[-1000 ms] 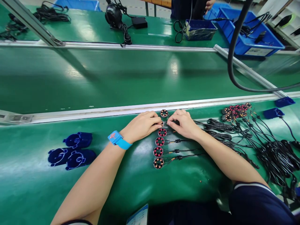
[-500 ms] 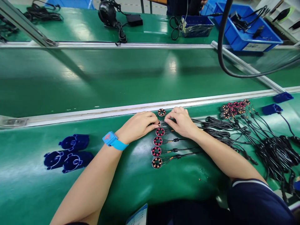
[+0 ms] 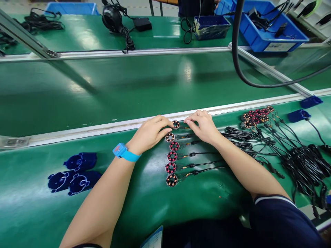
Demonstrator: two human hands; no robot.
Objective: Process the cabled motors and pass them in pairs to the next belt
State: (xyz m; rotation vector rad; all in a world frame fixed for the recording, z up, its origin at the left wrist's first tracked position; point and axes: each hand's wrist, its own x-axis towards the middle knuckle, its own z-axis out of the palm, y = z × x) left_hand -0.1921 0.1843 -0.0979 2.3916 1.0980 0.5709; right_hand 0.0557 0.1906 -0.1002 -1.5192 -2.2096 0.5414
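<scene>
A column of round motor stators with copper or red windings lies on the green bench. At its far end, the fingertips of my left hand [image 3: 153,132] grip the left edge of the top stator [image 3: 176,124]. My right hand [image 3: 203,126] is just right of it, thumb and forefinger pinched at its thin wires [image 3: 184,127]. Below sit a copper-wound stator [image 3: 170,137] and a red-wound stator [image 3: 174,146], their leads running right into black cables [image 3: 207,154]. A copper-wound stator [image 3: 171,180] lies at the near end. A blue wrist strap [image 3: 126,152] circles my left wrist.
Dark blue housings [image 3: 80,161] stand at left. More stators [image 3: 254,117], bundled black cables [image 3: 307,165] and two blue housings [image 3: 298,115] lie at right. A metal rail [image 3: 124,126] borders the bench. A thick black cable [image 3: 236,51] hangs ahead; beyond are blue bins [image 3: 274,38] and a person.
My left hand has moved from the second stator up to the top one. My right hand has shifted slightly up and right, and the second stator now lies uncovered, a little further left.
</scene>
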